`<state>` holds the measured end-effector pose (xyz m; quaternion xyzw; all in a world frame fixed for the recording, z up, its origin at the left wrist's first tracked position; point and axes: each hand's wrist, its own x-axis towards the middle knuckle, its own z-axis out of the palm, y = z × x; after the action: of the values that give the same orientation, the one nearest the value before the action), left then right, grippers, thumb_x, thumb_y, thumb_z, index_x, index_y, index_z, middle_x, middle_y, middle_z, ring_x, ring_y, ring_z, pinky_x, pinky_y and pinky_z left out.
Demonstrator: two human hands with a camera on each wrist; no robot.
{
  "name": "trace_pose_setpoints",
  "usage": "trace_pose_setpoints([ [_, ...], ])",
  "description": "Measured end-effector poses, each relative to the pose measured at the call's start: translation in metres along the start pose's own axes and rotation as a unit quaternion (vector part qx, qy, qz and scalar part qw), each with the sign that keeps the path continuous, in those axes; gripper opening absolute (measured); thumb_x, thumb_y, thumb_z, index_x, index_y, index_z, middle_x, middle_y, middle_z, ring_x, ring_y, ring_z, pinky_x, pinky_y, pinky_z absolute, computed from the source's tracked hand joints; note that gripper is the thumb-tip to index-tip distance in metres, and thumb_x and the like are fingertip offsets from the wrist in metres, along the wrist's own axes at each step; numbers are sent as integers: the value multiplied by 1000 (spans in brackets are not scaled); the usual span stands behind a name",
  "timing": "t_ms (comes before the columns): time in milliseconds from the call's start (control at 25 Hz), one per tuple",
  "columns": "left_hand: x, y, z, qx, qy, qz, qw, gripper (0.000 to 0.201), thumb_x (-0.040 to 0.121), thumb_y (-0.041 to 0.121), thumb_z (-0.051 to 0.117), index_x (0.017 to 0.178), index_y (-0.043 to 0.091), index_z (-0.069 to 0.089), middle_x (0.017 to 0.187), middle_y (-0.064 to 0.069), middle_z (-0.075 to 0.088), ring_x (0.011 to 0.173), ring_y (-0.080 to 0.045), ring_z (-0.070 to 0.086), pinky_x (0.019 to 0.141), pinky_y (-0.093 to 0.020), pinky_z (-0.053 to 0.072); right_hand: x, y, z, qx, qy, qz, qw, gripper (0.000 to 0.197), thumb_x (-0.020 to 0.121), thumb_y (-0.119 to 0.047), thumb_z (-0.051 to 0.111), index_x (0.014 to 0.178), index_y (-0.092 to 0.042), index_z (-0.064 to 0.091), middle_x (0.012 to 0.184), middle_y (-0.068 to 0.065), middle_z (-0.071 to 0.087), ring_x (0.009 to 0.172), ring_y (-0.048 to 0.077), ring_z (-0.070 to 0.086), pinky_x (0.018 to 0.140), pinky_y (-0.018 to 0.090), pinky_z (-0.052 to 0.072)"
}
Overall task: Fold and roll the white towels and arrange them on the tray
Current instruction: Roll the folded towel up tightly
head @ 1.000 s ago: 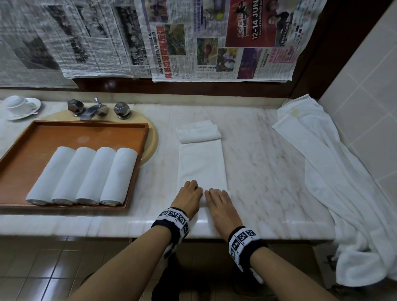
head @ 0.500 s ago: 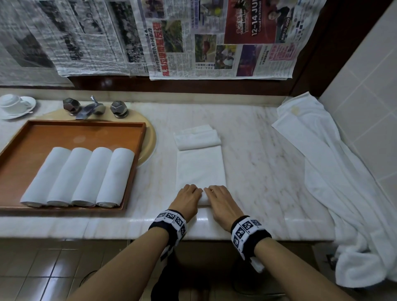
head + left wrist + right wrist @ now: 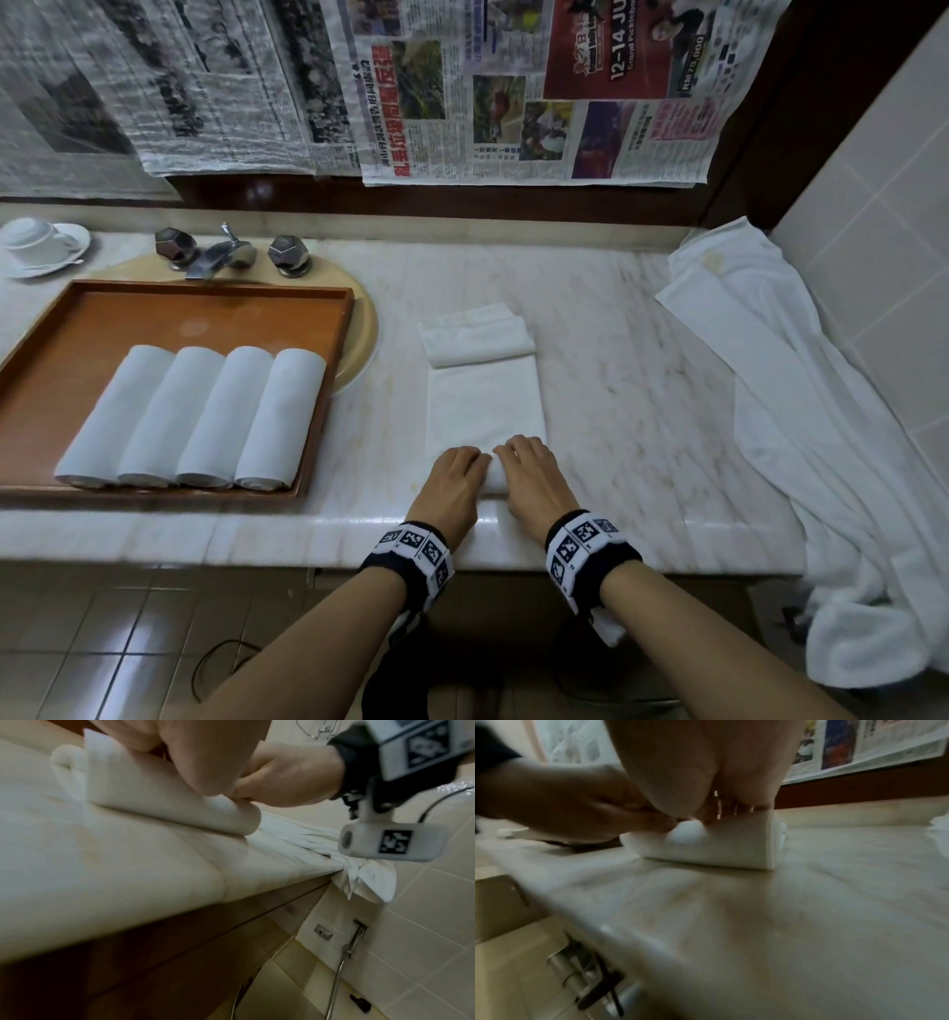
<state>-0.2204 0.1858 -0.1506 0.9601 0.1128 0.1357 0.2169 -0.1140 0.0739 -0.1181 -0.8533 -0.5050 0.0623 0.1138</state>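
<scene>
Hands side by side at the near end of the folded towel: we see the left hand and the right hand both with fingers curled over a small roll begun at the towel's front edge. The wrist views show that roll lying on the marble table, thumbs tucked behind it and fingertips pressing its top. The rest of the towel lies flat, stretching away from us toward a second folded towel that sits just beyond its far end, touching or nearly so.

To our left a wooden tray rests on the table and partly over the round basin. In it four rolled towels lie side by side, touching, along the tray's near half. A faucet stands behind the tray, and a cup and saucer sit at the far left. A large white cloth drapes over the table's right end and hangs off the edge. Newspaper sheets cover the wall behind.
</scene>
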Motion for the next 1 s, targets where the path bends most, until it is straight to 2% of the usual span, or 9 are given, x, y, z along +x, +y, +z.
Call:
trace_pose_setpoints([
  [80,18,-2,-8,9,-68,-28,997,39,72,-9,59,109,3,63,106,-11,60,95,-27,55,88,-33,46,-12,-6,13,-29,48,1,998,48,69,-3,68,117,-5,60,111,11,59,102,27,56,96,38,48],
  [200,40,-5,-15,33,-133,-49,989,35,87,-2,48,119,5,59,118,-10,55,109,-26,50,95,-31,40,-19,-11,19,-45,35,-3,998,54,68,-7,61,122,0,59,115,16,61,105,31,60,99,47,48],
  [280,40,-4,-15,27,-111,-51,992,38,85,-5,49,121,5,59,118,-11,54,109,-27,50,96,-32,41,-10,-5,16,-41,26,-2,999,52,72,-5,56,123,0,58,116,14,62,106,31,61,103,47,45],
  [400,19,0,-12,22,-13,-32,999,46,70,-13,63,114,1,62,113,-14,58,103,-30,55,94,-34,46,6,1,2,-5,-19,-6,1000,49,81,-1,44,129,-4,53,122,11,58,114,30,55,110,41,34],
  [520,0,1,-5,27,38,-6,999,55,63,-13,67,116,-1,58,114,-15,57,105,-30,50,98,-38,45,10,5,-6,12,-69,-17,997,53,83,3,45,134,-11,46,127,5,51,119,25,45,109,32,26],
  [680,-10,-1,-1,19,17,15,1000,62,63,-12,67,120,2,50,113,-15,56,104,-30,49,101,-37,37,-3,-1,1,17,-26,-11,999,45,82,-2,45,126,-10,52,117,7,55,107,26,50,105,39,37],
  [800,4,-6,-8,16,-21,-19,999,53,64,-9,68,115,1,57,105,-14,61,97,-31,56,92,-36,46,-19,-4,10,-35,4,2,999,47,84,-16,35,126,-5,53,122,12,56,112,28,50,107,48,39],
  [880,20,-4,-16,27,-67,-58,996,45,72,-7,59,117,1,59,107,-15,60,99,-34,56,91,-37,44,-20,-3,9,-37,-12,-3,999,54,83,-12,28,131,-2,50,126,13,54,118,30,51,110,50,37],
  [1000,38,-1,-23,64,-124,-87,986,43,83,-1,44,125,7,51,119,-10,53,111,-29,46,95,-31,33,-5,4,2,-22,-16,7,1000,58,78,-9,21,124,-5,57,117,8,60,109,27,59,104,46,42],
])
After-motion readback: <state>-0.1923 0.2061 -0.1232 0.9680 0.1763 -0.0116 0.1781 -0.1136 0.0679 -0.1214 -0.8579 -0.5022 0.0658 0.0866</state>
